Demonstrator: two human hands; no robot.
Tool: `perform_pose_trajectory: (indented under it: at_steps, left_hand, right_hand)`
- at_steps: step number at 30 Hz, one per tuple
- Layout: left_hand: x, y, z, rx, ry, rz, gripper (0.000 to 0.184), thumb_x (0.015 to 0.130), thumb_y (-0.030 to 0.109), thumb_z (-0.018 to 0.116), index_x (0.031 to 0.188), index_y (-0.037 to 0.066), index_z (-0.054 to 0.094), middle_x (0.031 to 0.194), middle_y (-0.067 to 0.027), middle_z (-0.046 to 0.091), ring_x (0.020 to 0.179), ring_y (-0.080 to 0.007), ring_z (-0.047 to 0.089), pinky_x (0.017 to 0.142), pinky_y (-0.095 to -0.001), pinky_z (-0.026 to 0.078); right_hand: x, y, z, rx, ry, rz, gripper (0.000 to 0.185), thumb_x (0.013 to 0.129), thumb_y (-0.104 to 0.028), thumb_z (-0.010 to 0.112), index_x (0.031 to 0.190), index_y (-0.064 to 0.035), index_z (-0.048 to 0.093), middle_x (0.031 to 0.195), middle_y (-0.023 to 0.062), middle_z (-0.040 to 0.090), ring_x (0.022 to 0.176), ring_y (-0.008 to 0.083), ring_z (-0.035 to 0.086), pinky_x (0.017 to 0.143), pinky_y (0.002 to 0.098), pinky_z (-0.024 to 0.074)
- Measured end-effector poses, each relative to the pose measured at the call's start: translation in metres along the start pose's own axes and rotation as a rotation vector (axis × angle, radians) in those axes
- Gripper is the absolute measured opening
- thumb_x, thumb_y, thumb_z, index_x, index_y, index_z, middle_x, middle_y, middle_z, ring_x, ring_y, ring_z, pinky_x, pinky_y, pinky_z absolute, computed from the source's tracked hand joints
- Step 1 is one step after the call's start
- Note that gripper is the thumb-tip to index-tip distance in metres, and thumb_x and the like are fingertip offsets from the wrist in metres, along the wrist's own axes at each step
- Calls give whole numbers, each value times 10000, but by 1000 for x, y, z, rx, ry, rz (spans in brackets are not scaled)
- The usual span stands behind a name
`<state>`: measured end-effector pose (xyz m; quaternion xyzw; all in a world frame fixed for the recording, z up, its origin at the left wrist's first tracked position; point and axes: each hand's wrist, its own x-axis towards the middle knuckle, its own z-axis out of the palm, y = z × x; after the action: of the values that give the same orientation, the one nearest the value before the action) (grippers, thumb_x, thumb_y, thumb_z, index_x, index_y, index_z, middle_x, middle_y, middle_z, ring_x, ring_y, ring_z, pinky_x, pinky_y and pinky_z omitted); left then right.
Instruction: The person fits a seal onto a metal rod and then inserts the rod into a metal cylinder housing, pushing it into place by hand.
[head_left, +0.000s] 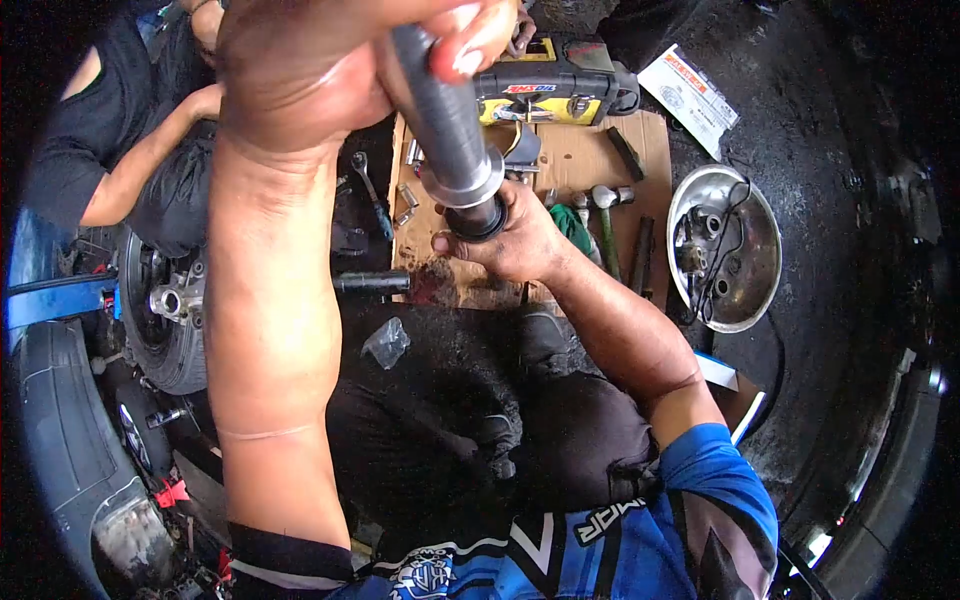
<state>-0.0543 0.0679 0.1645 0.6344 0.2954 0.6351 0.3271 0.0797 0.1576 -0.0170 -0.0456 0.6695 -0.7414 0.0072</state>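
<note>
Close to the camera I hold a dark grey metal cylinder (pixel 440 110) with a bright ring collar, tilted slightly. My left hand (pixel 320 75) is closed around its upper end, which is partly hidden by the fingers. At the lower end, below the collar, my right hand (pixel 525 240) grips it by a black ring, with the thumb out to the left. Beneath the hands lies a cardboard sheet (pixel 580 150) with a hammer (pixel 608 215), a green cloth (pixel 570 230) and several sockets (pixel 405 200). A ratchet (pixel 370 190) rests by its left edge.
A steel bowl (pixel 768 265) with metal parts stands right. A yellow-black toolbox (pixel 540 85) is at the back, with another person's hand (pixel 522 35) by it. A co-worker's arm (pixel 150 150) is left, above a wheel (pixel 170 365). A dark tube (pixel 370 283) lies near the cardboard.
</note>
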Motion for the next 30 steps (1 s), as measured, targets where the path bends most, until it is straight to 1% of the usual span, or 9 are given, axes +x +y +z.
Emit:
perform_pose_trajectory:
  at_steps: [3, 4, 8, 15, 16, 18, 21, 27, 30]
  left_hand:
    - [11, -10, -21, -254, -390, 37, 182, 892, 87, 580, 1051, 62, 495, 769, -63, 575, 619, -139, 576, 552, -271, 536]
    - [10, -7, -18, -227, -340, 20, 177, 890, 85, 583, 1045, 57, 503, 766, -64, 577, 615, -139, 578, 550, -270, 536]
    - [2, 0, 8, 29, 179, 24, 157, 883, 79, 595, 1021, 37, 534, 755, -70, 585, 597, -142, 585, 542, -266, 537]
    - [0, -2, 51, 580, 1064, -209, 83, 878, 66, 605, 930, 6, 579, 715, -78, 583, 556, -123, 587, 498, -242, 517]
    - [-7, -3, 37, 585, 1063, -208, 83, 878, 66, 605, 930, 6, 579, 715, -78, 583, 556, -123, 587, 498, -242, 517]
    - [-12, -2, 22, 214, 563, -34, 84, 882, 56, 602, 925, 8, 549, 676, -70, 559, 525, -133, 567, 495, -251, 496]
    - [-16, -4, 20, 7, 515, -34, 138, 856, 37, 624, 927, 27, 507, 643, -69, 530, 506, -165, 555, 504, -281, 485]
    - [-17, -7, 11, -151, 351, -11, 181, 823, 37, 651, 918, 46, 497, 630, -95, 520, 492, -173, 543, 469, -286, 468]
    - [-8, -2, 32, 25, 442, -49, 184, 816, 31, 648, 920, 44, 498, 612, -91, 515, 476, -173, 538, 450, -285, 459]
  right_hand:
    - [1, 8, 5, -34, 16, -19, 484, 656, -200, 876, 1018, -13, 615, 869, 41, 661, 798, 98, 582, 766, 287, 507]
    - [2, 8, 9, -68, 55, -53, 499, 649, -198, 879, 1028, -11, 613, 869, 44, 659, 804, 97, 583, 770, 289, 509]
    - [-2, 6, 16, -355, 230, 13, 593, 684, -330, 844, 1080, 28, 584, 925, 153, 671, 875, 233, 663, 802, 343, 525]
    - [3, 15, 23, -418, 383, 24, 526, 705, -294, 846, 1069, -31, 571, 896, 66, 651, 841, 122, 603, 787, 304, 503]
    - [3, 14, 22, -273, 320, 13, 531, 702, -300, 850, 1067, -27, 578, 901, 60, 651, 849, 116, 595, 795, 305, 500]
    - [2, 12, 19, -122, 262, 2, 536, 698, -307, 853, 1065, -22, 585, 906, 55, 650, 857, 110, 587, 803, 306, 497]
    - [1, -1, 12, -267, 114, 36, 641, 661, -362, 853, 1081, 39, 581, 970, 181, 665, 900, 229, 662, 828, 345, 518]
    - [4, 0, 15, -290, 193, -55, 644, 647, -368, 858, 1071, 33, 586, 947, 190, 679, 888, 244, 671, 816, 364, 527]
    - [12, -70, 10, -319, 127, -16, 626, 647, -359, 859, 1048, 38, 588, 896, 183, 690, 852, 251, 681, 802, 370, 534]
